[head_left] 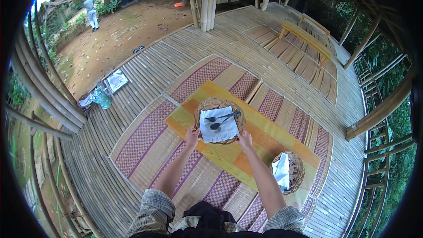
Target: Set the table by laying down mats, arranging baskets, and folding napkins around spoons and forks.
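Observation:
A round woven plate lies on a yellow and orange cloth spread over the floor mats. A white paper napkin covers its middle, with a dark fork and a dark spoon lying on top. My left hand grips the plate's near left rim. My right hand grips its near right rim. A second woven plate with a folded white napkin sits on the cloth to my right, away from both hands.
Purple and tan woven mats cover the bamboo floor. A wooden bench stands at the far right. Bamboo posts and railings ring the deck. A basket and bag sit at the left edge. A person stands far off in the yard.

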The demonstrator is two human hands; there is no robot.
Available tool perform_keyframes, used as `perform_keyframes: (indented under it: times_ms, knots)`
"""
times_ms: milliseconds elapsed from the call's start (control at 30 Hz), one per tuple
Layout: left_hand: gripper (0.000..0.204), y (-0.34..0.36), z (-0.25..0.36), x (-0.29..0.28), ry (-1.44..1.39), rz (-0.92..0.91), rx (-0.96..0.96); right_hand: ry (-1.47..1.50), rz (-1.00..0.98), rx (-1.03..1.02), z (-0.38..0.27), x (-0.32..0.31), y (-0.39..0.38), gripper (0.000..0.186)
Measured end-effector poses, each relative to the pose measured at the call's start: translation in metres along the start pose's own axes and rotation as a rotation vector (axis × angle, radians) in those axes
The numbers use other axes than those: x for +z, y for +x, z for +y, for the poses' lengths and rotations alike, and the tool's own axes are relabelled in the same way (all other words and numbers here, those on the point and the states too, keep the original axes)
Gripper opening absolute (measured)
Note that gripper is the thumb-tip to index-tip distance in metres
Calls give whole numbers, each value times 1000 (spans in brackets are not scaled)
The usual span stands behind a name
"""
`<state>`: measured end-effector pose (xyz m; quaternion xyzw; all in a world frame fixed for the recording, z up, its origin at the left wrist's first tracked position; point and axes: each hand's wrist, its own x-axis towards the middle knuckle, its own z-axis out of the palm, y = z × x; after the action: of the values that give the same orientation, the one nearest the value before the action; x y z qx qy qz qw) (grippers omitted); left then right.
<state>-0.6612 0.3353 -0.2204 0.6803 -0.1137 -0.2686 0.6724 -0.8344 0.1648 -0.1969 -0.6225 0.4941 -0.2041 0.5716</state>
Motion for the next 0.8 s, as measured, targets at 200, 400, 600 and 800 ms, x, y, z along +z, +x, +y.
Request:
perform_keyframes:
  times_ms: [200, 400, 600, 800]
  knots:
    - [21, 12, -20, -12, 26, 60, -49, -45, 12, 102, 6, 22, 1, 15]
    - [22, 18, -16, -13, 103, 55, -36, 111, -24, 115, 5, 27, -8, 34]
    - [36, 27, -7, -4, 209, 133, 37, 5, -90, 35, 5, -9, -16, 47]
    - [33, -35, 32, 61, 780, 521, 690, 105, -102, -157, 18, -136, -81, 41]
